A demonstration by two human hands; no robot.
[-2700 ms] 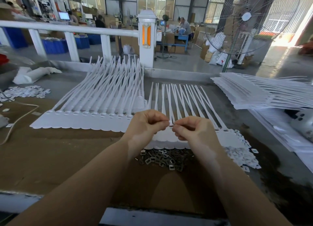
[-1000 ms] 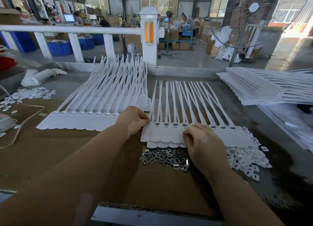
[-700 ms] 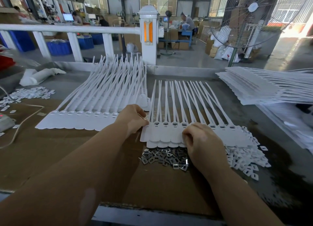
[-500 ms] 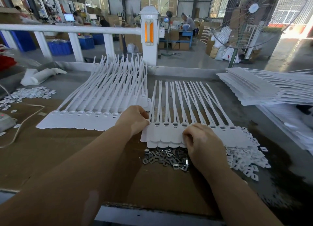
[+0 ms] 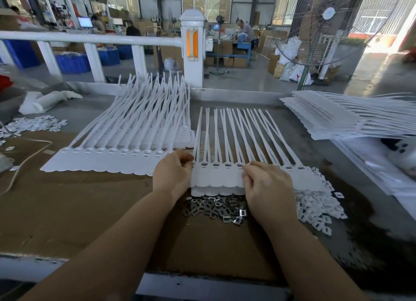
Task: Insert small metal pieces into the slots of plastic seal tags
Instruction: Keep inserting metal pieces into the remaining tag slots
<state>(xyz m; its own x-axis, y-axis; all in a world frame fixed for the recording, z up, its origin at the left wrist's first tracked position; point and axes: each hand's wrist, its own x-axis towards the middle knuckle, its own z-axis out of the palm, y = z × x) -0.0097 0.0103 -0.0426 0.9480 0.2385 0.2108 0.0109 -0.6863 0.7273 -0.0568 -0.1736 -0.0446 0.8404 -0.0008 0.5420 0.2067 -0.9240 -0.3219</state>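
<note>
A strip of joined white plastic seal tags [image 5: 217, 176] lies in front of me, its long tails fanning away across the table. My left hand [image 5: 173, 174] pinches the strip's left edge. My right hand [image 5: 266, 189] lies on the strip with its fingers curled at a tag slot; whether a metal piece is in its fingertips is hidden. A heap of small metal pieces [image 5: 216, 207] sits just below the strip, between my wrists.
A second strip of tags [image 5: 112, 158] lies to the left. Stacked tag strips [image 5: 351, 118] fill the right side. Small white plastic caps [image 5: 317, 207] are heaped by my right hand, more caps [image 5: 33, 125] far left. A white railing [image 5: 90, 38] and fan [image 5: 326, 19] stand behind.
Earlier both hands met at a slot in mid-strip. Since then my left hand went to the strip's left edge and my right hand settled on the tags, barely shifting lately.
</note>
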